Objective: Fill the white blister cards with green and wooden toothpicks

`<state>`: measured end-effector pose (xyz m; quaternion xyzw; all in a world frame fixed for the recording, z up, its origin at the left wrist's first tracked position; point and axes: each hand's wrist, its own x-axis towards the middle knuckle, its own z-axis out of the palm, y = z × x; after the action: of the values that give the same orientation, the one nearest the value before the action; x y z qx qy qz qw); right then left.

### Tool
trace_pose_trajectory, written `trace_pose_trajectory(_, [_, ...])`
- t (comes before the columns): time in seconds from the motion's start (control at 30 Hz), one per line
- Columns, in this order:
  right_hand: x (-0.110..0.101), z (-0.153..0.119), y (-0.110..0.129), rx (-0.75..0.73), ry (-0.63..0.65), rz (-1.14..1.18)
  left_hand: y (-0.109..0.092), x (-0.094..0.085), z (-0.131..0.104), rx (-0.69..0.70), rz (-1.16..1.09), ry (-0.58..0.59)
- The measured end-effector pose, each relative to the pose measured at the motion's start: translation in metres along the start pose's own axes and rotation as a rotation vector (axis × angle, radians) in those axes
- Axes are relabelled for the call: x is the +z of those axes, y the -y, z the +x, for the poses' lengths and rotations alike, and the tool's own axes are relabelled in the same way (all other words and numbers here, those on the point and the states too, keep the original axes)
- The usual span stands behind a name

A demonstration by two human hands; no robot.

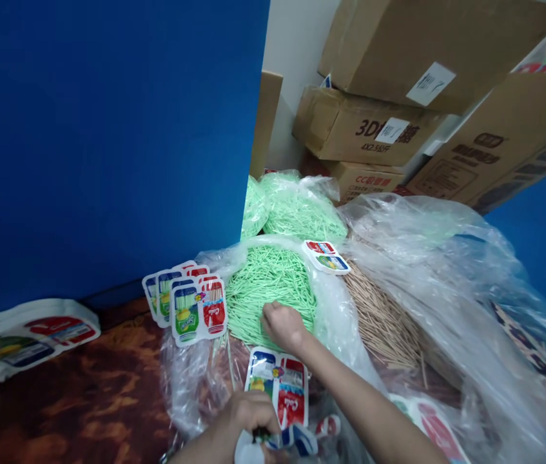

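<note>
My right hand [283,327] is closed at the near side of a heap of thin green candy sticks [273,277] in an opened clear plastic bag. What is inside its fingers is hidden. Low in the view my left hand [248,415] is closed around a printed packet [299,439], white with blue and red, partly covered by the fingers. Just beyond that hand lies a flat cola-and-lemon printed packet [294,399]. A fanned stack of the same packets [199,309] rests at the left rim of the green heap.
Brown sticks [383,309] lie right of the green ones, under a loose clear plastic bag [427,258]. More bagged green sticks [302,209] sit behind. Cardboard boxes [374,125] are stacked at the back. A blue panel [108,142] stands left, near more packets [35,335].
</note>
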<state>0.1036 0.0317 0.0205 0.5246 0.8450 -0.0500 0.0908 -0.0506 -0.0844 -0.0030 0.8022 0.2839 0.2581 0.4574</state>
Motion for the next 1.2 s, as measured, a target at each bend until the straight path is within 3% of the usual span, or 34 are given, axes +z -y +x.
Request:
trace_pose_trajectory(0.2, [-0.001,0.010,0.002,0.035,0.034,-0.008,0.003,0.005,-0.001,0.025,0.000,-0.061])
trace_pose_trajectory(0.33, [-0.016,0.003,-0.017,-0.034,0.058,-0.026,0.006,0.003,-0.002,0.035,-0.048,-0.097])
trace_pose_trajectory(0.47, [-0.022,-0.012,-0.037,-0.092,0.112,-0.049,-0.007,-0.003,0.005,0.015,-0.143,-0.118])
trace_pose_trajectory(0.7, [-0.005,-0.029,-0.034,-0.072,0.143,-0.116,-0.038,-0.009,0.014,-0.185,-0.210,-0.147])
trace_pose_trajectory(0.93, [0.005,-0.029,-0.015,-0.072,0.075,-0.146,-0.033,-0.007,0.016,-0.256,-0.271,-0.164])
trace_pose_trajectory(1.2, [0.009,-0.026,-0.037,-0.027,0.070,-0.007,-0.034,-0.011,0.015,-0.202,-0.255,-0.217])
